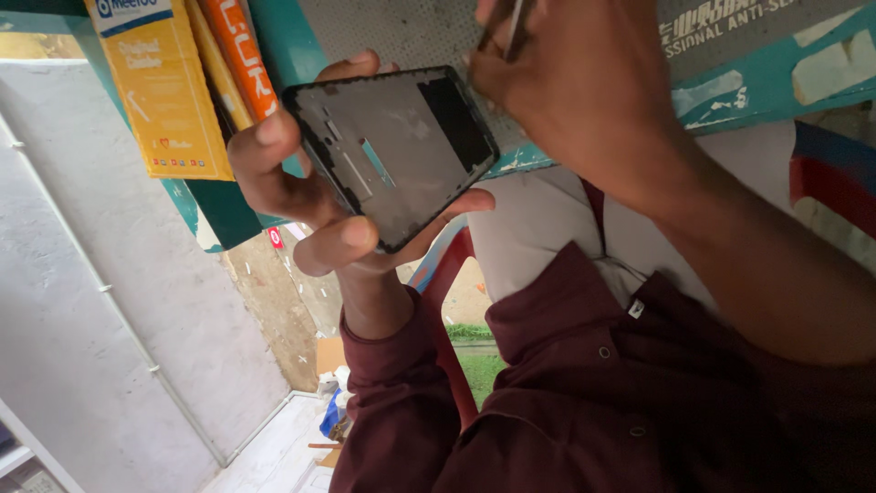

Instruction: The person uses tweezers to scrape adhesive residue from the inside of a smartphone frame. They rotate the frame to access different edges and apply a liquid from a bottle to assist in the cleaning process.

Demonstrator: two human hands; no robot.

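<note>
A phone frame (394, 153) is held between the left hand (306, 196) below-left and the right hand (570, 87) above-right; boxes (173, 87) are stacked leftward.

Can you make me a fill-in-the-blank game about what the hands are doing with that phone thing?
1. The left hand holds a black phone ____ that has no screen in it.
2. The right hand pinches a thin metal ____ near the top edge of the phone part.
3. Behind the left hand stands a flat ____ box next to an orange one.
4. The person's shirt sleeve is dark ____.

Missing words: frame; tool; yellow; red
</note>
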